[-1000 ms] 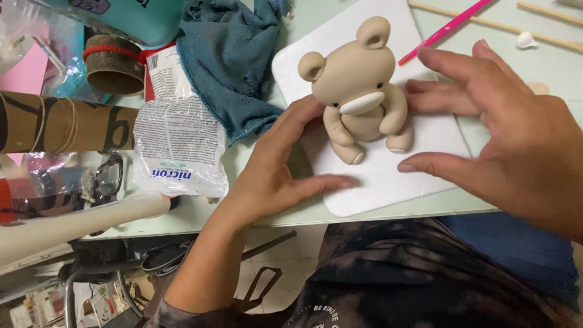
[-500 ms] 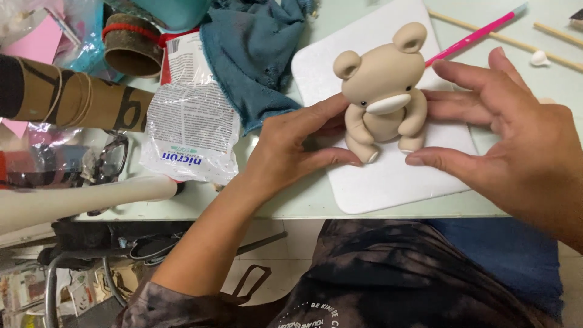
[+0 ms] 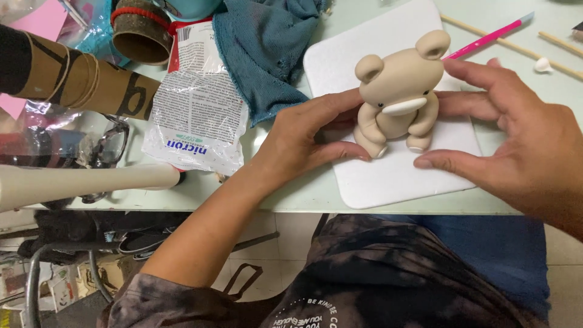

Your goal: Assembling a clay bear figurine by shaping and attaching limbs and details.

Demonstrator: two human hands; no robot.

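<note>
A beige clay bear figure point(image 3: 398, 91) with a white muzzle sits upright on a white foam board point(image 3: 395, 176) on the pale green table. My left hand point(image 3: 300, 136) rests on the board's left part, its fingertips touching the bear's left side and foot. My right hand point(image 3: 522, 133) lies on the right, fingers spread, with a finger against the bear's right arm and the thumb on the board just in front of its right foot. Both hands flank the figure without lifting it.
A teal cloth point(image 3: 264, 51) and a white printed packet point(image 3: 197, 103) lie left of the board. Cardboard tubes point(image 3: 85, 82), eyeglasses point(image 3: 112, 146) and a white roller point(image 3: 85, 182) sit further left. A pink modelling tool point(image 3: 489, 36), wooden sticks point(image 3: 516, 48) and a white clay bit point(image 3: 542, 64) lie behind my right hand.
The view has shifted so the board and bear sit further right and lower. Both hands closed in on the bear; my left fingers now touch its side.
</note>
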